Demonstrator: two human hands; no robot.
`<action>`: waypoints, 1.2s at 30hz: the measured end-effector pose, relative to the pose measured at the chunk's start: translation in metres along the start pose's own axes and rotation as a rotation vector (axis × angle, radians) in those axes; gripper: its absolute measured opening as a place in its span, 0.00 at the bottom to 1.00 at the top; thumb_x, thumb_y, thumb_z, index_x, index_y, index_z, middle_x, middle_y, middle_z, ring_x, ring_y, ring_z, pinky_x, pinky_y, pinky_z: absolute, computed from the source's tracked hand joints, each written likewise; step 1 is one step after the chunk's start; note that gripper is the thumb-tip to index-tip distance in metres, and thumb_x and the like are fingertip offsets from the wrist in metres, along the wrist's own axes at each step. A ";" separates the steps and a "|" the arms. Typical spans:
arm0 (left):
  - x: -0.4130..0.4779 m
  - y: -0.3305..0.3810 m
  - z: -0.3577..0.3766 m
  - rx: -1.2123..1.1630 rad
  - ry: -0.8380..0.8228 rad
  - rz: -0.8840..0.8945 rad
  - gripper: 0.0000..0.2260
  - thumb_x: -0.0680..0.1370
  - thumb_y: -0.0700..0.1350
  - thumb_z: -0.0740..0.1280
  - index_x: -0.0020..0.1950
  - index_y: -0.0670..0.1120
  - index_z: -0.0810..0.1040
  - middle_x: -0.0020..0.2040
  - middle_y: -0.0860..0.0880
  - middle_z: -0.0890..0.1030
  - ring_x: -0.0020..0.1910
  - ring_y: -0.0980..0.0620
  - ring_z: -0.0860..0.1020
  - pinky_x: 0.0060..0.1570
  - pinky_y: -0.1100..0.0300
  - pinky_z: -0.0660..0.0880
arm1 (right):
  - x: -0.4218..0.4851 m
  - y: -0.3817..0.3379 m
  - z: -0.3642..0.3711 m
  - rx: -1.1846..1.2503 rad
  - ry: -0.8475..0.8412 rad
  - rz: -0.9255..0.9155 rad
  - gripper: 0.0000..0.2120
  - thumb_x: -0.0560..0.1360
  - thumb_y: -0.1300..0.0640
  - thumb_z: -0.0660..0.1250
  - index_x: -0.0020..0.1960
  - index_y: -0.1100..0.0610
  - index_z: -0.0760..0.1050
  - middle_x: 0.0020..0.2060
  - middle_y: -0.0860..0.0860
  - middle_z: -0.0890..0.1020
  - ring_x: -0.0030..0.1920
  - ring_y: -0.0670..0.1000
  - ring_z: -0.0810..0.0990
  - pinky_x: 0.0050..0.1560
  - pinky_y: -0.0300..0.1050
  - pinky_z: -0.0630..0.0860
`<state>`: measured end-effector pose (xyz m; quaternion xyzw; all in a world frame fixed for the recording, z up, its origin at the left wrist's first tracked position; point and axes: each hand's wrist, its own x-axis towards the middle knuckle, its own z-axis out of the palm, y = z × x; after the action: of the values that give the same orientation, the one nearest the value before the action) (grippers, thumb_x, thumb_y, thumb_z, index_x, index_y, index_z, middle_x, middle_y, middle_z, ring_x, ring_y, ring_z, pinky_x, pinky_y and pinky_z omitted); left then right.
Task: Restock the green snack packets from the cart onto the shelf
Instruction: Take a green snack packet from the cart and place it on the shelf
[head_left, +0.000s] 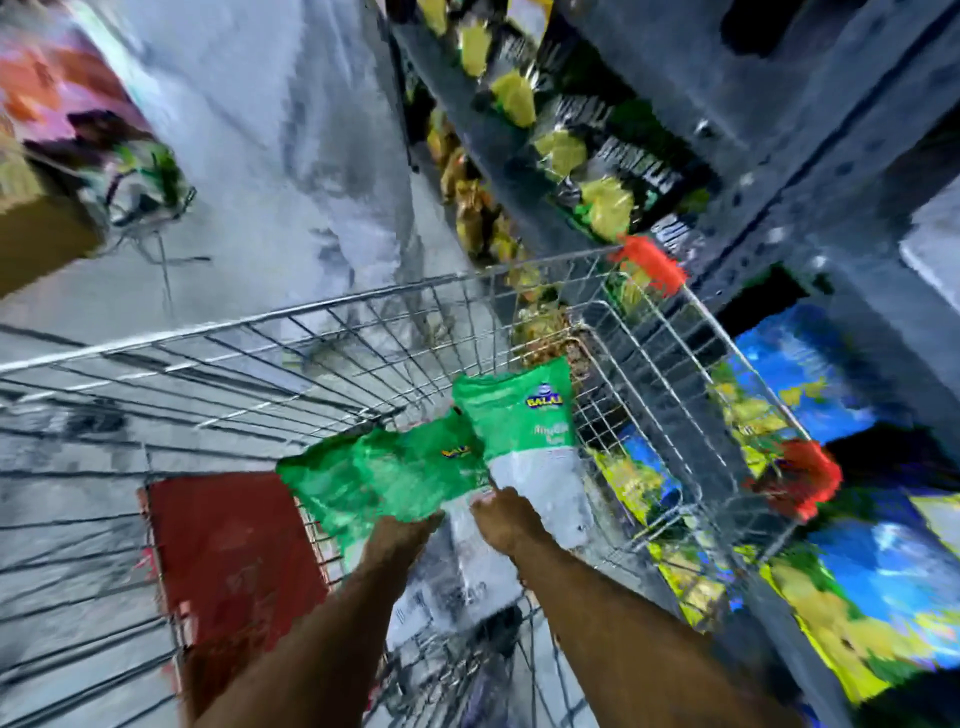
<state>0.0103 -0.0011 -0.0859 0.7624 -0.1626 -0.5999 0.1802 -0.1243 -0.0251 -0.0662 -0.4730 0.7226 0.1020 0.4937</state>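
Both my arms reach down into a wire shopping cart (322, 332). My left hand (402, 538) grips the lower edge of a crumpled green snack packet (384, 478) that lies to the left. My right hand (506, 519) grips a second green and clear snack packet (524, 431), held upright with its blue and yellow logo at the top. The two packets touch each other over the cart's basket. The dark metal shelf (779, 171) stands to the right of the cart. The view is blurred by motion.
The shelf holds black and yellow packets (608, 202) on its upper level and blue and yellow packets (872, 582) lower down. A red panel (228, 561) sits in the cart's near end. Red corner guards (649, 262) cap the cart. Grey aisle floor (270, 156) lies ahead.
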 end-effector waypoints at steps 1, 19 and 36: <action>-0.001 -0.003 -0.001 0.000 0.001 -0.001 0.14 0.69 0.46 0.73 0.31 0.47 0.69 0.13 0.56 0.73 0.43 0.46 0.72 0.49 0.51 0.73 | 0.002 0.001 0.001 -0.023 0.004 -0.007 0.22 0.77 0.49 0.55 0.64 0.62 0.70 0.65 0.61 0.73 0.65 0.62 0.71 0.66 0.52 0.69; -0.093 0.017 -0.011 0.239 0.251 0.434 0.22 0.67 0.48 0.75 0.27 0.43 0.62 0.26 0.48 0.63 0.28 0.50 0.62 0.29 0.53 0.57 | -0.087 -0.003 -0.025 0.378 0.197 0.013 0.19 0.71 0.56 0.67 0.60 0.61 0.74 0.61 0.60 0.78 0.62 0.60 0.76 0.61 0.49 0.73; -0.369 0.093 0.126 0.130 -0.173 1.382 0.15 0.66 0.40 0.75 0.50 0.42 0.77 0.47 0.42 0.82 0.44 0.50 0.78 0.44 0.66 0.76 | -0.324 0.146 -0.157 0.791 1.294 -0.459 0.15 0.67 0.50 0.65 0.49 0.59 0.77 0.45 0.62 0.83 0.48 0.61 0.80 0.48 0.54 0.75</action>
<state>-0.1992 0.0783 0.2468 0.4432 -0.6596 -0.3953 0.4607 -0.3142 0.1446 0.2265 -0.3651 0.7330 -0.5622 0.1156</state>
